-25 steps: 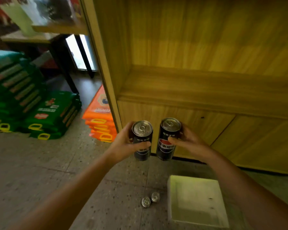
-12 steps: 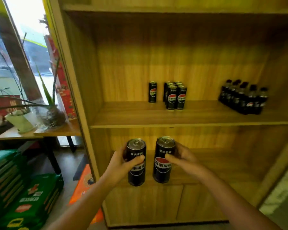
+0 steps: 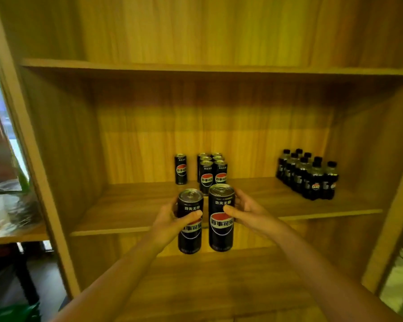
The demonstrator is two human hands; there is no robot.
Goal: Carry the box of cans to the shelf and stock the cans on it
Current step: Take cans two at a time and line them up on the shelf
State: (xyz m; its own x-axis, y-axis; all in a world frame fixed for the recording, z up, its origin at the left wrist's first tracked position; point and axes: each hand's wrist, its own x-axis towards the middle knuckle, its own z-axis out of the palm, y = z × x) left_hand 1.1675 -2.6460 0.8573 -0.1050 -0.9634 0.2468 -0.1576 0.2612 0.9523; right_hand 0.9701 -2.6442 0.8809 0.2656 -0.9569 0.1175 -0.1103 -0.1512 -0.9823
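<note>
Just short of the front edge of the wooden shelf [image 3: 126, 212], now up at board height rather than low over the floor as a second ago. Grips the left can [image 3: 190, 228] in the left hand [image 3: 170, 221] and the right can [image 3: 221, 231] in the right hand [image 3: 247, 212], fingers [image 3: 240, 201] and thumbs curled round each, both upright, side by side. Means lifting looks done and only setting down remains, probably by the stocked cans [image 3: 211, 173] and the lone can [image 3: 180, 169] near the back edge. No longer shows the box. Reads 百事可乐 across the Pepsi globe; smaller line above too blurred to trust. Same logo on the bottles [image 3: 310, 175] toward the right end.
</note>
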